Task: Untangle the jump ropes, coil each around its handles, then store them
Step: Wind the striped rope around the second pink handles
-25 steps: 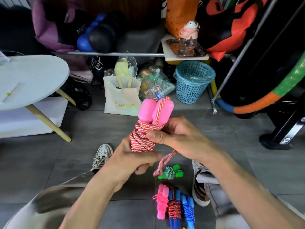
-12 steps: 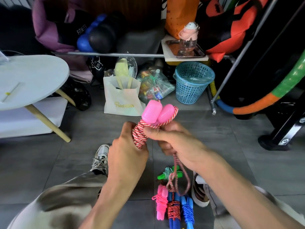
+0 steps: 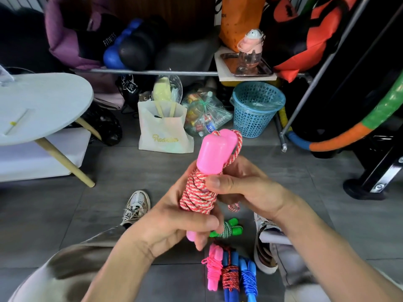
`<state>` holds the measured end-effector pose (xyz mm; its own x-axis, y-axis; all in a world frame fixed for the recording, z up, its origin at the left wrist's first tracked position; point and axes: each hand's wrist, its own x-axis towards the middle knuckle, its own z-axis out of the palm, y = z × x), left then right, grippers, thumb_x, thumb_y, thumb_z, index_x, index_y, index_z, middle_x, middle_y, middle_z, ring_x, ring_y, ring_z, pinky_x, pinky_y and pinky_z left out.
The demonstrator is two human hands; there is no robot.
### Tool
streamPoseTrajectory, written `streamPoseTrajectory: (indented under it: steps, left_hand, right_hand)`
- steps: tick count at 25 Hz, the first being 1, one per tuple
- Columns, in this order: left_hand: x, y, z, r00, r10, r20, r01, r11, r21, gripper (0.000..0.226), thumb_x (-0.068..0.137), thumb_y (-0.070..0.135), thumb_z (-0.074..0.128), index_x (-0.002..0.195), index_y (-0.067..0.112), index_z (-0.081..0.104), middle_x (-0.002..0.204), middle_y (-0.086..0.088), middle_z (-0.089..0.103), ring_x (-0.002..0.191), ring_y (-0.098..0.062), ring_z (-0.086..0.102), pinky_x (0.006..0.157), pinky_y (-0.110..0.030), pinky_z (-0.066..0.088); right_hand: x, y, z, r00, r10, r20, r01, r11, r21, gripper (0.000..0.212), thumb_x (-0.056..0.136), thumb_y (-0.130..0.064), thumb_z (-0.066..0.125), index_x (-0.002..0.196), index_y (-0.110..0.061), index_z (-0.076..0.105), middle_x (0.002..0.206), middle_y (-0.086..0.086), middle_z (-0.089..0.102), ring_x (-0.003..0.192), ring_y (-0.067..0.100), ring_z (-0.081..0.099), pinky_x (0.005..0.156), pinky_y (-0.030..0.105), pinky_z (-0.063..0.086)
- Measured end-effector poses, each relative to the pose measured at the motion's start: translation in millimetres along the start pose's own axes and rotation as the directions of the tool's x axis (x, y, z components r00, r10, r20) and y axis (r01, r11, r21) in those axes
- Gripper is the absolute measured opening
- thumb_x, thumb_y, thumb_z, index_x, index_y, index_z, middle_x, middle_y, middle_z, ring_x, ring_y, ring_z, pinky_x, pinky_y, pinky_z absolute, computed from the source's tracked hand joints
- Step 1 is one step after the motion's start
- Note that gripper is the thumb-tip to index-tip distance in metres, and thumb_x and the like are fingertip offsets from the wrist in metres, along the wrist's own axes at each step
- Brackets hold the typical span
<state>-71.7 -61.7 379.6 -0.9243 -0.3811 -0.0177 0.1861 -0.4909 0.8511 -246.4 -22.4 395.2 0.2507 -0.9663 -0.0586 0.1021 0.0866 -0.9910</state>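
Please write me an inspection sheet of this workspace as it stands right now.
Surface: grey tiled floor.
Job's things: red-and-white rope coiled round pink handles, short end loose; four coiled ropes on floor: green, pink, red-on-blue, blue.
Clutter: white paper bag, clear bag of bottles.
Grippers: left hand grips lower bundle; right hand holds it, thumb on coils.
Cables: nothing seen.
Surroundings: round table, blue basket, pink bottle.
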Motion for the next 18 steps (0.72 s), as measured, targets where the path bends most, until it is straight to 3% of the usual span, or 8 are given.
streamPoseTrajectory:
  steps: [2, 6, 10, 13, 15, 16, 17, 18]
  left_hand:
    - [1, -3, 0, 0.969, 0.007, -0.246, 0.036, 0.985, 0.168, 0.05, 0.066, -0.009, 0.073, 0.102, 0.024, 0.063, 0.051, -0.009, 0.052, 0.034, -0.018, 0.043, 0.041, -0.024, 0.041]
    - [8, -4, 5, 0.866, 0.184, -0.464, 0.09, 0.856, 0.508, 0.023, 0.064, -0.003, 0.063, 0.076, 0.017, 0.059, 0.042, -0.011, 0.046, 0.033, -0.019, 0.038, 0.042, -0.022, 0.033]
    - [13, -11, 3, 0.679, 0.398, -0.617, 0.176, 0.728, 0.663, 0.021, 0.063, 0.007, 0.067, 0.074, 0.018, 0.053, 0.046, -0.003, 0.055, 0.036, -0.019, 0.05, 0.039, -0.026, 0.04]
    - [17, -18, 4, 0.532, 0.57, -0.626, 0.38, 0.5, 0.778, 0.028, 0.068, 0.015, 0.071, 0.088, 0.023, 0.052, 0.058, -0.002, 0.063, 0.055, -0.026, 0.062, 0.05, -0.033, 0.047]
    - [19, -23, 5, 0.515, 0.656, -0.551, 0.514, 0.278, 0.811, 0.036, 0.073, 0.016, 0.069, 0.101, 0.022, 0.048, 0.067, -0.006, 0.065, 0.065, -0.038, 0.062, 0.052, -0.035, 0.043]
    - [19, -22, 6, 0.526, 0.665, -0.53, 0.513, 0.248, 0.822, 0.039, 0.074, 0.016, 0.07, 0.104, 0.023, 0.047, 0.069, -0.006, 0.066, 0.067, -0.038, 0.063, 0.053, -0.035, 0.041]
    - [18, -20, 5, 0.557, 0.641, -0.527, 0.454, 0.296, 0.84, 0.041, 0.073, 0.016, 0.073, 0.104, 0.024, 0.047, 0.071, -0.002, 0.066, 0.068, -0.032, 0.064, 0.055, -0.034, 0.043]
    - [17, -16, 2, 0.621, 0.56, -0.548, 0.332, 0.446, 0.831, 0.043, 0.072, 0.016, 0.077, 0.103, 0.026, 0.049, 0.073, 0.0, 0.067, 0.067, -0.024, 0.064, 0.058, -0.032, 0.046]
  right_hand:
    - [1, 2, -4, 0.999, 0.03, -0.025, -0.031, 0.999, -0.045, 0.088, 0.065, -0.054, 0.081, 0.109, 0.016, 0.052, 0.075, 0.026, 0.045, 0.052, 0.016, 0.027, 0.044, 0.022, 0.022]
    - [-2, -3, -5, 0.994, 0.043, -0.105, -0.047, 0.998, -0.032, 0.006, 0.09, -0.014, 0.067, 0.094, -0.011, 0.063, 0.064, -0.011, 0.063, 0.051, -0.001, 0.052, 0.047, 0.01, 0.038]
    - [6, 6, -1, 0.98, -0.032, -0.196, -0.006, 0.983, -0.186, 0.023, 0.09, -0.021, 0.064, 0.112, -0.014, 0.068, 0.105, -0.004, 0.074, 0.101, 0.005, 0.067, 0.09, 0.022, 0.052]
    - [13, 21, 8, 0.949, -0.07, -0.309, -0.029, 0.952, -0.305, 0.023, 0.094, -0.029, 0.063, 0.11, -0.015, 0.071, 0.103, -0.003, 0.075, 0.102, 0.011, 0.068, 0.093, 0.037, 0.054]
    - [16, 24, 15, 0.936, -0.049, -0.349, -0.022, 0.98, -0.196, 0.016, 0.092, -0.026, 0.066, 0.1, -0.015, 0.072, 0.095, -0.005, 0.076, 0.091, 0.004, 0.068, 0.083, 0.026, 0.055]
    - [17, 23, 15, 0.931, -0.051, -0.361, -0.001, 0.99, -0.143, 0.011, 0.09, -0.024, 0.067, 0.095, -0.016, 0.072, 0.091, -0.006, 0.075, 0.087, 0.001, 0.067, 0.079, 0.02, 0.053]
    - [17, 22, 12, 0.924, -0.075, -0.376, 0.026, 0.991, -0.134, 0.009, 0.088, -0.024, 0.067, 0.094, -0.018, 0.072, 0.089, -0.006, 0.075, 0.086, 0.001, 0.067, 0.076, 0.017, 0.052]
    - [16, 17, 8, 0.928, -0.098, -0.359, 0.047, 0.988, -0.147, 0.012, 0.086, -0.026, 0.067, 0.094, -0.018, 0.072, 0.088, -0.005, 0.075, 0.084, 0.002, 0.067, 0.075, 0.017, 0.052]
